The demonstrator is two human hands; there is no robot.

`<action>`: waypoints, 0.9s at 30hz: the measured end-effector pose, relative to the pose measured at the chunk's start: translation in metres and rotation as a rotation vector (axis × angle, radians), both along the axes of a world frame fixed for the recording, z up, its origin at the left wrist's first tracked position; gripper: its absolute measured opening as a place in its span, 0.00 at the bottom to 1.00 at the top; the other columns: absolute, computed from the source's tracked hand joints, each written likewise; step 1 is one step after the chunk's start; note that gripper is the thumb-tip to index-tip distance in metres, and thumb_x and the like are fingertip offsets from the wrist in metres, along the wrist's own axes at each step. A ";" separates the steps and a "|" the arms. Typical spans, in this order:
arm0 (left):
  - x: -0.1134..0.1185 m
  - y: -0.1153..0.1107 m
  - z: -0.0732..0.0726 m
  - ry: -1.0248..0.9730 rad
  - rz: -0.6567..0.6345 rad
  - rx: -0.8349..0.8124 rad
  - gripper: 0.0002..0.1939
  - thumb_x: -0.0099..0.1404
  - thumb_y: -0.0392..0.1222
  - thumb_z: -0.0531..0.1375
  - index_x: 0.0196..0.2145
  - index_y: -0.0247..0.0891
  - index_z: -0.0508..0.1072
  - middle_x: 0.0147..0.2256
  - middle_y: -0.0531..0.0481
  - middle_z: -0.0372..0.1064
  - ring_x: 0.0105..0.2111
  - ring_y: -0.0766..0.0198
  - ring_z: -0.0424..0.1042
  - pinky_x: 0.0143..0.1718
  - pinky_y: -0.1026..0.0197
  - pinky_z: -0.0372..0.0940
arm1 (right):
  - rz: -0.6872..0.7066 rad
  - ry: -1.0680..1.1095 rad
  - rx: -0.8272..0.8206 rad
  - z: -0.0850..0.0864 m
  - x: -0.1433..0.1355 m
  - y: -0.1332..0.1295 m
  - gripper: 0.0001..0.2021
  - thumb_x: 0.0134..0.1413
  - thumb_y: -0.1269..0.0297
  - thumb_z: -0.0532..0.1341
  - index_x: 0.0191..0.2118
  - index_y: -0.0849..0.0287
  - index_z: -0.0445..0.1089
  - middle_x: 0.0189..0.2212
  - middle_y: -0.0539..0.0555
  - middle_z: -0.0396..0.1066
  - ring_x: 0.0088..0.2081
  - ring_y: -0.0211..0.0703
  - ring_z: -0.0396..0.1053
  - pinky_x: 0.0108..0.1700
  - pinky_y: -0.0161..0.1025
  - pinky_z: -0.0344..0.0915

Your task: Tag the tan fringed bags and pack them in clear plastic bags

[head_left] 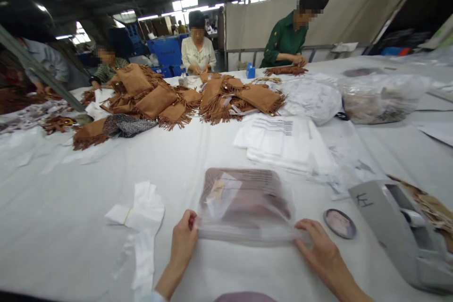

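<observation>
In front of me on the white table lies a clear plastic bag (244, 233) with a brownish-mauve handbag (247, 198) inside. A tan tag (217, 189) and a white slip show through the plastic. My left hand (184, 236) pinches the bag's near left corner, its fingers curled. At the near right corner, my right hand (316, 245) has the plastic edge between thumb and fingers. Just right of the bag sits a round, dark-rimmed disc (339, 223). A strip of crumpled white paper (143, 217) lies to the left of my left hand.
A grey tape dispenser (392, 231) stands at the right. Beyond the bag is a stack of printed plastic bags (276, 139). Farther back are piles of brown fringed pouches (155, 96) and a filled plastic sack (382, 99). Several people work along the far side.
</observation>
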State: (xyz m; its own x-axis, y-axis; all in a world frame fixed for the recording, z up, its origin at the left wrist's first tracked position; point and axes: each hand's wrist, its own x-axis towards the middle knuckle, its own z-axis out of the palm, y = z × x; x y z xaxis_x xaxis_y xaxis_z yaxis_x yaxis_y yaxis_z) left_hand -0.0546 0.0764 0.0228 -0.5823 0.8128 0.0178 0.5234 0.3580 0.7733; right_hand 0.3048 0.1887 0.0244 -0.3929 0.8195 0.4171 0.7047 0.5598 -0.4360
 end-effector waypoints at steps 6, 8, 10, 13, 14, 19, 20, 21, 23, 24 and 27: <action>0.019 -0.034 -0.005 -0.013 0.158 0.121 0.15 0.61 0.54 0.55 0.33 0.41 0.71 0.29 0.51 0.71 0.30 0.60 0.70 0.35 0.59 0.64 | 0.465 0.057 0.212 -0.019 -0.027 -0.082 0.21 0.56 0.75 0.54 0.54 0.55 0.68 0.43 0.55 0.77 0.45 0.43 0.73 0.47 0.38 0.72; 0.015 -0.028 0.003 -0.043 0.221 0.146 0.15 0.60 0.54 0.56 0.32 0.40 0.71 0.27 0.52 0.71 0.28 0.60 0.70 0.33 0.60 0.64 | 0.557 0.007 0.200 -0.021 -0.054 -0.082 0.24 0.56 0.78 0.49 0.56 0.59 0.66 0.46 0.57 0.75 0.49 0.41 0.72 0.49 0.35 0.71; 0.010 -0.024 0.013 -0.068 0.260 0.164 0.15 0.60 0.54 0.57 0.31 0.40 0.72 0.25 0.53 0.71 0.27 0.61 0.70 0.30 0.61 0.64 | 0.532 -0.068 0.166 -0.020 -0.077 -0.073 0.25 0.55 0.80 0.46 0.57 0.62 0.65 0.49 0.60 0.73 0.51 0.41 0.69 0.50 0.36 0.70; 0.011 -0.030 0.021 0.019 0.289 0.217 0.15 0.61 0.54 0.57 0.33 0.39 0.72 0.25 0.53 0.69 0.26 0.62 0.69 0.29 0.62 0.65 | 0.391 -0.162 0.170 -0.019 -0.097 -0.061 0.25 0.56 0.80 0.45 0.58 0.63 0.63 0.49 0.61 0.72 0.50 0.44 0.70 0.50 0.41 0.70; 0.016 -0.034 0.021 0.083 0.280 0.242 0.14 0.61 0.53 0.57 0.34 0.39 0.72 0.24 0.54 0.68 0.24 0.63 0.68 0.28 0.62 0.65 | 0.333 -0.188 0.188 -0.021 -0.100 -0.058 0.24 0.58 0.78 0.46 0.58 0.64 0.63 0.49 0.62 0.72 0.49 0.46 0.70 0.49 0.43 0.71; 0.073 -0.050 -0.002 0.335 -0.296 0.312 0.09 0.66 0.40 0.53 0.38 0.41 0.72 0.34 0.47 0.72 0.34 0.61 0.72 0.36 0.59 0.68 | 0.149 -0.290 0.266 -0.045 -0.093 -0.060 0.17 0.62 0.69 0.50 0.51 0.66 0.68 0.45 0.65 0.73 0.45 0.54 0.71 0.46 0.50 0.70; 0.085 -0.048 -0.009 0.384 -0.407 0.310 0.10 0.65 0.38 0.53 0.41 0.41 0.72 0.40 0.45 0.72 0.40 0.59 0.72 0.42 0.56 0.68 | 0.151 -0.301 0.272 -0.050 -0.090 -0.062 0.17 0.62 0.68 0.50 0.51 0.65 0.69 0.44 0.64 0.74 0.45 0.54 0.71 0.45 0.50 0.70; 0.095 -0.045 -0.014 0.434 -0.475 0.292 0.12 0.64 0.36 0.54 0.44 0.42 0.71 0.45 0.44 0.72 0.44 0.56 0.70 0.46 0.53 0.67 | 0.156 -0.305 0.276 -0.053 -0.086 -0.063 0.17 0.63 0.68 0.49 0.51 0.64 0.69 0.44 0.63 0.74 0.44 0.53 0.71 0.45 0.50 0.69; 0.110 -0.033 -0.023 0.515 -0.515 0.209 0.16 0.62 0.35 0.57 0.48 0.42 0.70 0.47 0.43 0.71 0.45 0.53 0.69 0.47 0.48 0.65 | 0.152 -0.303 0.285 -0.056 -0.082 -0.062 0.17 0.64 0.67 0.48 0.50 0.63 0.69 0.41 0.62 0.75 0.42 0.52 0.72 0.44 0.49 0.69; 0.114 -0.026 -0.026 0.538 -0.514 0.151 0.17 0.61 0.36 0.59 0.48 0.42 0.70 0.46 0.44 0.72 0.44 0.52 0.70 0.46 0.48 0.65 | 0.140 -0.299 0.285 -0.054 -0.081 -0.061 0.17 0.64 0.68 0.47 0.50 0.63 0.69 0.40 0.61 0.75 0.40 0.50 0.72 0.43 0.49 0.69; 0.119 -0.004 -0.032 0.586 -0.508 0.052 0.11 0.61 0.37 0.60 0.42 0.44 0.73 0.39 0.48 0.73 0.39 0.54 0.70 0.40 0.51 0.65 | 0.108 -0.276 0.278 -0.043 -0.086 -0.056 0.17 0.65 0.69 0.45 0.49 0.63 0.69 0.39 0.61 0.75 0.37 0.49 0.72 0.41 0.47 0.69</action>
